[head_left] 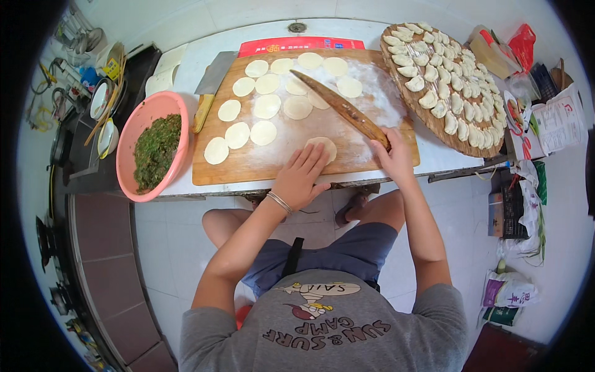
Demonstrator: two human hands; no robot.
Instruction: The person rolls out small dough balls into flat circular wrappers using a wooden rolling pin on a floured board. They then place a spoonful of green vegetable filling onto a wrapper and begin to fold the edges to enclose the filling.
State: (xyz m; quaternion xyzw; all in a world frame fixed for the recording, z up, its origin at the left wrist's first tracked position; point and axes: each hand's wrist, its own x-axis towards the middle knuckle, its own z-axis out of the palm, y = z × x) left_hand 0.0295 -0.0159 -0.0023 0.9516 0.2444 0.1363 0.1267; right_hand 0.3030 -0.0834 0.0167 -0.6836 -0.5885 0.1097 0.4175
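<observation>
My left hand (302, 173) lies palm down with its fingers stretched over a round dough wrapper (327, 150) near the front edge of a floured wooden board (211, 177). The fingers hide part of that wrapper. In my right hand (395, 155) is the near end of a dark wooden rolling pin (344, 106), tapered and slanting away to the far left. Its far half passes over some wrappers. Several more flat dough wrappers (267, 106) are spread over the board's left and far parts, a few overlapping. White flour (385, 93) coats the board's right side.
Left of the board stands a pink bowl (127, 139) of green filling (156, 152). A cleaver (215, 73) with a yellowish handle rests along the board's left edge. On the right, a round wooden tray (414, 105) carries many dumplings (455, 82). A red box (254, 47) lies behind the board.
</observation>
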